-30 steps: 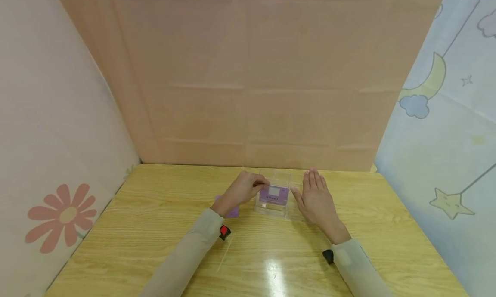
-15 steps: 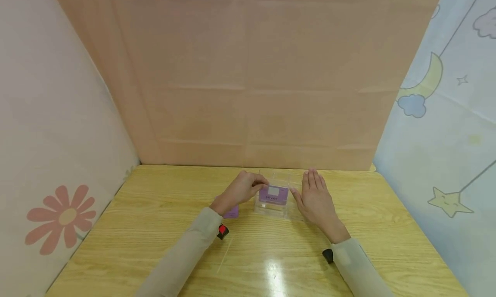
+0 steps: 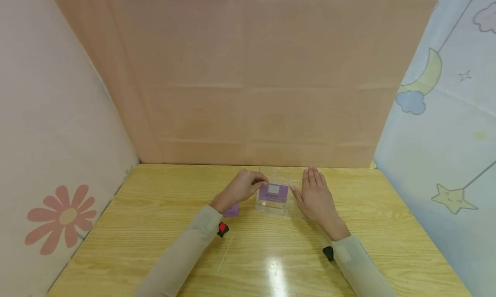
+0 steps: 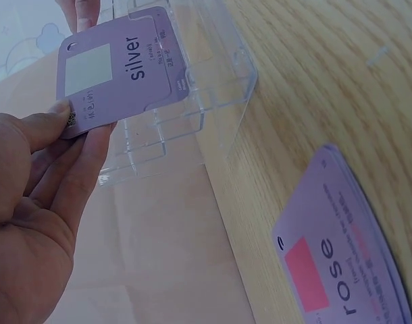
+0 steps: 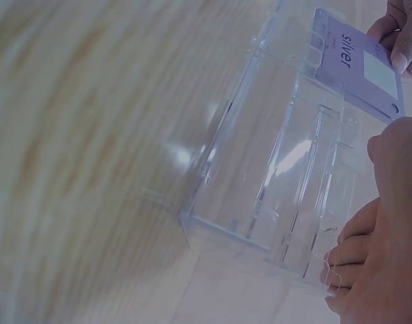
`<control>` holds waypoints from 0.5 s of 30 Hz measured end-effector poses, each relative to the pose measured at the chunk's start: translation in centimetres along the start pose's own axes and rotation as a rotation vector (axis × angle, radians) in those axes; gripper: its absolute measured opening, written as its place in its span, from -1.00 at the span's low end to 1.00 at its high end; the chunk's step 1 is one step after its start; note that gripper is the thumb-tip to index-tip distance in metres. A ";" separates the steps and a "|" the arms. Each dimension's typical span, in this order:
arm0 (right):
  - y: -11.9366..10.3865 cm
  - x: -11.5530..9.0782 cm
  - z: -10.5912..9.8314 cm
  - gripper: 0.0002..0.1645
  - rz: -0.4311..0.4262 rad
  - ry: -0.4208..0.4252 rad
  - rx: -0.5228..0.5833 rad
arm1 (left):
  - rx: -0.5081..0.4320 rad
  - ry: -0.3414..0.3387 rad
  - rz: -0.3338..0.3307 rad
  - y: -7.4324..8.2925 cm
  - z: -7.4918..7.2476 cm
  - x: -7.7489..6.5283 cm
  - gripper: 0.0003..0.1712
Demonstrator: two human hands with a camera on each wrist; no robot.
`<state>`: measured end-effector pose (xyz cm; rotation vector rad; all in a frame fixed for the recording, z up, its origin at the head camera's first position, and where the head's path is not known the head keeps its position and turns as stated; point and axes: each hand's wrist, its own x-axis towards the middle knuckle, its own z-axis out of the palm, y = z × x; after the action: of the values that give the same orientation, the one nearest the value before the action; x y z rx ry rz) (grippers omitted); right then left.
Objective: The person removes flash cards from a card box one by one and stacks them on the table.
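Observation:
My left hand pinches the upper left corner of a purple flashcard between thumb and fingers. The card is printed "silver" and bears a pale grey square. It stands tilted back in the left side of a clear plastic tiered card holder, its lower edge behind a see-through lip. Over the right side of the holder lies my right hand, fingers straight and together, thumb apart and pointing toward the card. In the right wrist view its fingertips are right at the holder's far edge.
A small stack of purple cards, the top one reading "rose", lies on the wooden table left of the holder, partly behind my left wrist in the head view. A brown backdrop rises behind the table, with patterned cloths at both sides.

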<state>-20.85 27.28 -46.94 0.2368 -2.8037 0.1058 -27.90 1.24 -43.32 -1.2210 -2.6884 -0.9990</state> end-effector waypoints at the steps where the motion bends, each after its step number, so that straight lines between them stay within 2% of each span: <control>1: 0.0 0.0 0.0 -0.05 -0.002 0.003 -0.001 | 0.001 -0.001 -0.001 0.0 0.0 0.0 -0.79; 8: 0.2 -0.2 -0.2 -0.05 -0.004 -0.003 0.006 | 0.003 -0.012 -0.012 0.2 0.1 0.2 -0.77; 15: 0.3 -0.2 -0.4 -0.05 -0.004 -0.004 0.012 | 0.004 0.006 -0.011 0.3 0.2 0.1 -0.75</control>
<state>-20.56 27.62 -46.68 0.2457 -2.8069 0.1213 -27.74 1.59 -43.27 -1.2019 -2.6941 -0.9963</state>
